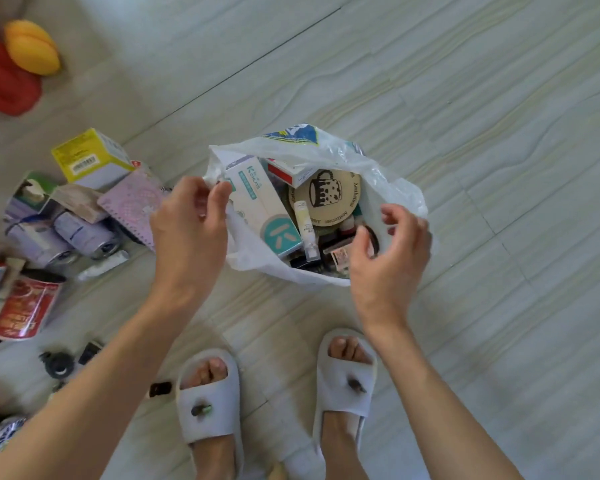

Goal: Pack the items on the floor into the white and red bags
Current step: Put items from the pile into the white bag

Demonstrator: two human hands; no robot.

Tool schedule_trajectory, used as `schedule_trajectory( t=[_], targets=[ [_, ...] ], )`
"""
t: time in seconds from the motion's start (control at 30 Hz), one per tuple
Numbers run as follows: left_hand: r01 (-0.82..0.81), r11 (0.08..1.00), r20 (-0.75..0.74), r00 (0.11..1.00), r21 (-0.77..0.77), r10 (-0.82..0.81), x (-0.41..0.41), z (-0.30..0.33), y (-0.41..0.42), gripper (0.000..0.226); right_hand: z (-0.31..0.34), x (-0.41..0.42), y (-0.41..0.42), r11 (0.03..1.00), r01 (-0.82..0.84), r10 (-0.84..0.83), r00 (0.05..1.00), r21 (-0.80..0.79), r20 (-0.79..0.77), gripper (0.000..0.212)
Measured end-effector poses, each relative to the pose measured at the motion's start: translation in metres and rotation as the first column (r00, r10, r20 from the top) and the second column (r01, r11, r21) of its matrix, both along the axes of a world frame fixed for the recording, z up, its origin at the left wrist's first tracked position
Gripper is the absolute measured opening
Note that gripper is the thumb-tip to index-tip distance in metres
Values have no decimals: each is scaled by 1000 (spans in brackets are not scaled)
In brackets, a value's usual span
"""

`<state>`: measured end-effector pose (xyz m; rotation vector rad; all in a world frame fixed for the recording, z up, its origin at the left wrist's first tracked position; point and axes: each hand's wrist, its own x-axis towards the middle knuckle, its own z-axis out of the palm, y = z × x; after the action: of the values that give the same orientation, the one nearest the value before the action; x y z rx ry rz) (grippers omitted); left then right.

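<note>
The white bag [329, 150] was seen standing open on the floor [464, 98], and its near-left rim was pinched between the curled fingers [218, 199] and thumb of the left hand [187, 230]. The right hand [388, 251] was held over the bag's right edge with its fingers [400, 211] loosely curled; nothing was seen to be gripped by them. Between the two sets of fingers, inside the bag, a pale box [257, 202] and a round wooden coaster [326, 195] were visible. Left of the left fingers, a yellow box [90, 157], cans [59, 237] and a pink notebook [132, 206] were left lying on the floor
</note>
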<state>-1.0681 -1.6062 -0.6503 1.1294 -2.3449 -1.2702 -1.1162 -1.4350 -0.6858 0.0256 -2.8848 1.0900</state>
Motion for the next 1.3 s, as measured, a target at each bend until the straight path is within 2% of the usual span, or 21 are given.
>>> schedule_trajectory(
  t=[0.03,0.07,0.13,0.17,0.23,0.3,0.37,0.4,0.47,0.57,0.67,0.8,0.97,1.1,1.2,1.3],
  targets=[
    [25,1000,3,1000,13,-25,1,0,-4,18,1,-10,11,989,65,-53,994,130,-94,43],
    [51,998,6,999,35,-51,2,0,-6,18,-1,-21,22,965,131,-118,990,226,-71,54],
    [94,992,5,995,87,-95,5,-1,-6,18,-6,-39,43,920,112,-195,962,376,190,63],
    [111,989,0,994,99,-112,4,-2,-6,18,-8,-43,50,923,48,-186,924,382,333,54],
    [149,986,22,988,70,-151,-2,-1,-6,19,-6,-46,53,986,-19,-74,834,163,547,25],
    [201,979,49,978,24,-202,-12,3,-6,23,6,-50,44,989,44,52,793,-142,607,23],
    [235,972,46,971,17,-236,-22,11,-4,25,26,-61,33,936,121,103,803,-329,588,24],
    [241,970,40,970,16,-241,-29,15,-4,24,36,-73,27,924,126,106,823,-362,557,23],
    [224,974,30,974,6,-225,-46,23,-7,24,56,-99,12,940,60,111,878,-336,466,23],
    [183,978,-30,982,-99,-187,-72,38,-21,26,87,-140,-13,960,-90,172,937,-267,304,19],
    [117,978,-107,985,-174,-137,-98,63,-38,29,111,-171,-28,960,-120,168,969,-253,179,22],
    [127,990,-180,974,-64,-137,-113,69,-42,23,111,-182,-25,926,-29,93,984,-378,153,15],
    [177,978,-166,973,109,-158,-106,58,-36,14,98,-167,-23,916,-106,166,978,-387,126,11],
    [202,965,-100,977,168,-187,-86,64,-35,15,95,-139,-26,931,-133,194,969,-341,152,23],
    [269,961,-38,963,66,-267,-53,82,-30,49,106,-104,-23,969,-181,200,974,-166,106,25],
    [369,905,18,927,-212,-374,-1,113,-27,60,133,-57,-20,934,-334,342,938,-127,55,34]
  ],
)
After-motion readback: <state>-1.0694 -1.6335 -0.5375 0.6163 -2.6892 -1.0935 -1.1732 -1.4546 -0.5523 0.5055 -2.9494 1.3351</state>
